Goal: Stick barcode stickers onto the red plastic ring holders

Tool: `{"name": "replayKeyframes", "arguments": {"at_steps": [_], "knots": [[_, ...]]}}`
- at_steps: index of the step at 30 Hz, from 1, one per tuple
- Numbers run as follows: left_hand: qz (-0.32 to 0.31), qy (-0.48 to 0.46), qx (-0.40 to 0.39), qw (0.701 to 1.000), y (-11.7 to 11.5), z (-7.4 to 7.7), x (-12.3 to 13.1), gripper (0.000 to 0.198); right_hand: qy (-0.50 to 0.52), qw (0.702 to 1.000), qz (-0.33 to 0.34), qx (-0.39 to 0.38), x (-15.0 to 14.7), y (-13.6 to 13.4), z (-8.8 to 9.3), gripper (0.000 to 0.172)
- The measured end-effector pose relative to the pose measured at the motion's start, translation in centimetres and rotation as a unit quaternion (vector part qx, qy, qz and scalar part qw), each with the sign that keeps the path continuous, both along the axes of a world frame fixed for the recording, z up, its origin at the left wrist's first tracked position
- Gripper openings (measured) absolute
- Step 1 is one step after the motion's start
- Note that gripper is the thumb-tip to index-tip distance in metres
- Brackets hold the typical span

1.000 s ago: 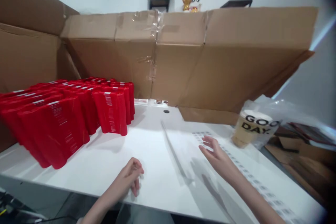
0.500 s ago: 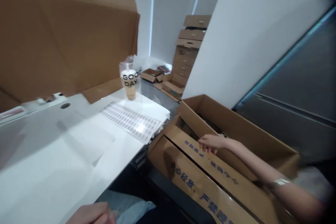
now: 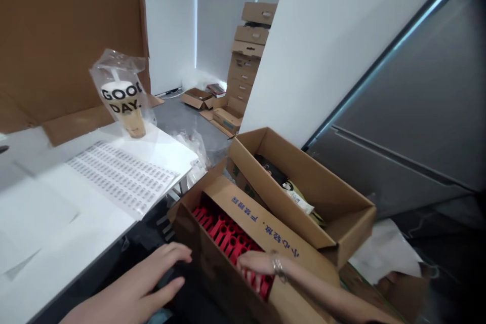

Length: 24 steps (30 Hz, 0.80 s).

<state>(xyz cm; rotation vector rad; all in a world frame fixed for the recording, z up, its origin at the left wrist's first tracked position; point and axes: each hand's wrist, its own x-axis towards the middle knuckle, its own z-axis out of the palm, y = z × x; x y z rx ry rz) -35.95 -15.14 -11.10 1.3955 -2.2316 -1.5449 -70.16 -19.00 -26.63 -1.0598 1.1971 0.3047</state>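
Note:
A long cardboard box [image 3: 261,217] with blue printed characters stands partly open beside the table, and several red plastic parts [image 3: 228,235] lie in rows inside it. My right hand [image 3: 256,266], with a bracelet at the wrist, reaches into the opening. Its fingers are curled down among the red parts; the fingertips are partly hidden, so whether a part is gripped is unclear. My left hand [image 3: 159,276] is in the air left of the box, thumb and fingers apart, holding nothing.
On the white table [image 3: 91,223] are a bagged drink cup [image 3: 131,111] and a printed label sheet [image 3: 121,177]. Behind the long box, another open box [image 3: 304,177] holds packets. Stacked cartons [image 3: 246,61] stand at the back by the wall.
The long box's flap is now raised, showing the red parts. My right hand has moved from above the flaps down into the box. My left hand has come further into view and spread open.

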Motion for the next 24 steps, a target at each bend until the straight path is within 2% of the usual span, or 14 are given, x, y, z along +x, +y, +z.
{"name": "replayKeyframes", "arguments": {"at_steps": [2, 5, 7, 9, 12, 15, 19, 22, 24], "knots": [[-0.109, -0.041, -0.052, 0.992, -1.5, -1.8, -4.0, 0.045, -0.027, 0.999, -0.004, 0.02, 0.3, 1.8, -1.6, 0.018], [-0.187, -0.076, -0.052, 0.978, -3.1, -5.5, -8.9, 0.046, -0.07, 0.996, -0.038, 0.03, 1.2, 4.8, -3.1, 0.011], [-0.223, -0.125, -0.031, 0.966, -3.4, -7.8, -10.8, 0.047, -0.083, 0.994, -0.065, 0.03, 1.5, 6.3, -3.7, 0.021], [-0.255, -0.169, -0.004, 0.952, -3.2, -9.2, -11.5, 0.043, -0.087, 0.993, -0.077, 0.03, 1.4, 6.9, -4.2, 0.026], [-0.273, -0.203, 0.017, 0.94, -2.8, -9.7, -11.6, 0.042, -0.076, 0.996, -0.046, 0.014, 0.6, 5.8, -5.5, 0.02], [-0.268, -0.218, 0.018, 0.938, -2.6, -9.3, -11.5, 0.041, -0.006, 0.995, 0.002, -0.095, 0.8, 2.9, -7.5, 0.022], [-0.263, -0.226, 0.013, 0.938, -2.7, -8.9, -11.6, 0.039, 0.09, 0.949, 0.091, -0.288, 3.0, -1.8, -10.3, 0.051], [-0.267, -0.237, 0.017, 0.934, -2.9, -8.8, -11.7, 0.041, 0.098, 0.918, 0.192, -0.333, 5.0, -5.5, -11.3, 0.068], [-0.269, -0.242, 0.019, 0.932, -3.0, -8.7, -11.8, 0.042, 0.096, 0.906, 0.252, -0.327, 6.3, -7.8, -11.4, 0.062]]}}
